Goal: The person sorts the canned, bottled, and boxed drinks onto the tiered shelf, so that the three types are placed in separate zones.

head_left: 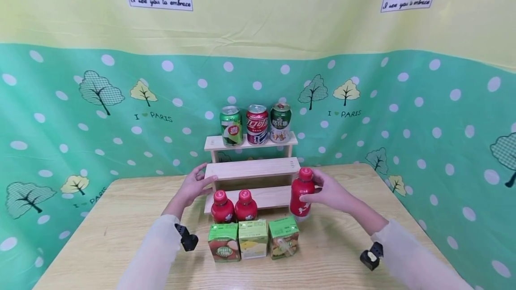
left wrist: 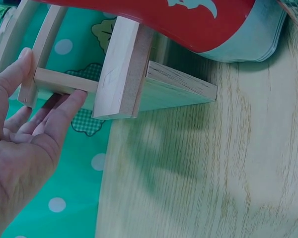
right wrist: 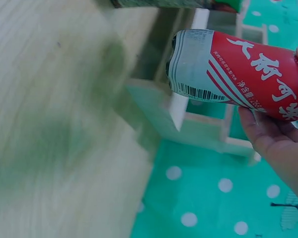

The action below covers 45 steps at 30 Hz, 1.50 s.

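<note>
My right hand [head_left: 328, 191] grips a red soda bottle [head_left: 303, 191] at the right front of a three-tier wooden shelf [head_left: 251, 168]. In the right wrist view the bottle [right wrist: 238, 72] shows white lettering and a barcode, its base overlapping the shelf. With the thumb at the middle board and the fingers under a side bar, my left hand [left wrist: 32, 126] holds the shelf's left side. Two more red bottles [head_left: 223, 208] stand in front of the bottom tier, upright, at its left half. Three drink cans [head_left: 257, 124] line the top tier; the middle board is bare.
Three green juice cartons [head_left: 253, 239] stand in a row in front of the bottles, on the wood-grain table [head_left: 133, 218]. A green and yellow dotted cloth [head_left: 258, 75] hangs behind the shelf and along both sides.
</note>
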Motion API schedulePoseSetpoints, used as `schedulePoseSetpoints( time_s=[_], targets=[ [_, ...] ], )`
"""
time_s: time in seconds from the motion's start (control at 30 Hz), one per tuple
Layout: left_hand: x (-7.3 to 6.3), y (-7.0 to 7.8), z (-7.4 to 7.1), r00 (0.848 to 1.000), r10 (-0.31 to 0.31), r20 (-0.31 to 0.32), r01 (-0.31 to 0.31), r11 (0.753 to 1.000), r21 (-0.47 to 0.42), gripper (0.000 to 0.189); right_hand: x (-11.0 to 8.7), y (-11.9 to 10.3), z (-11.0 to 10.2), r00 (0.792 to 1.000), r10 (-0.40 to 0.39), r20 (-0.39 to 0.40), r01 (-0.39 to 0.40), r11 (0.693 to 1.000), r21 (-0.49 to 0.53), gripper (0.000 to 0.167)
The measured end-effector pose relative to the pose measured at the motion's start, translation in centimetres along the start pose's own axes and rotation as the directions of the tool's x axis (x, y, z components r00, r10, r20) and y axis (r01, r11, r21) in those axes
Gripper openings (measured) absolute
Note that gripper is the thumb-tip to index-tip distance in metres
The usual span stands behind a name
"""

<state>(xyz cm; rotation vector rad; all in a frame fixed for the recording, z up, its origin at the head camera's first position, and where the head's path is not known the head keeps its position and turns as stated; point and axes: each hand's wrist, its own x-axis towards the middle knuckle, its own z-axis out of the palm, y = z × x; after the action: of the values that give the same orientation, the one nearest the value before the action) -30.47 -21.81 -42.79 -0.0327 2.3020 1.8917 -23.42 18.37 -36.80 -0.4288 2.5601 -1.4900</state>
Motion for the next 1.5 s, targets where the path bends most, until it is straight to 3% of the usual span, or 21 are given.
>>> schedulePoseSetpoints(
  time_s=[0.3,0.53,0.9,1.1,1.5],
  targets=[
    [0.1,0.0,-0.1,1.000,0.001,0.004,-0.001,1.000,0.000,0.082,0.2,-2.2,-2.4,0.997,-0.048,-0.053,0.047,0.999,-0.016,0.075],
    [0.1,0.0,-0.1,1.000,0.002,0.005,-0.002,1.000,-0.001,0.081,1.7,-4.5,-2.8,0.995,-0.058,-0.080,0.057,0.998,-0.018,0.074],
    [-0.1,0.3,0.0,1.000,0.003,0.002,-0.003,1.000,-0.004,0.080,4.2,-7.8,-1.9,0.994,-0.056,-0.094,0.056,0.998,-0.003,0.074],
    [-0.1,0.2,0.0,1.000,0.001,0.008,-0.001,1.000,0.003,0.082,5.9,-8.7,-0.8,0.996,-0.038,-0.087,0.038,0.999,0.003,0.072],
    [0.0,0.2,0.0,1.000,-0.007,0.003,0.007,1.000,-0.001,0.083,9.2,-10.4,2.0,0.992,-0.065,-0.112,0.076,0.993,0.094,0.066]
  ],
)
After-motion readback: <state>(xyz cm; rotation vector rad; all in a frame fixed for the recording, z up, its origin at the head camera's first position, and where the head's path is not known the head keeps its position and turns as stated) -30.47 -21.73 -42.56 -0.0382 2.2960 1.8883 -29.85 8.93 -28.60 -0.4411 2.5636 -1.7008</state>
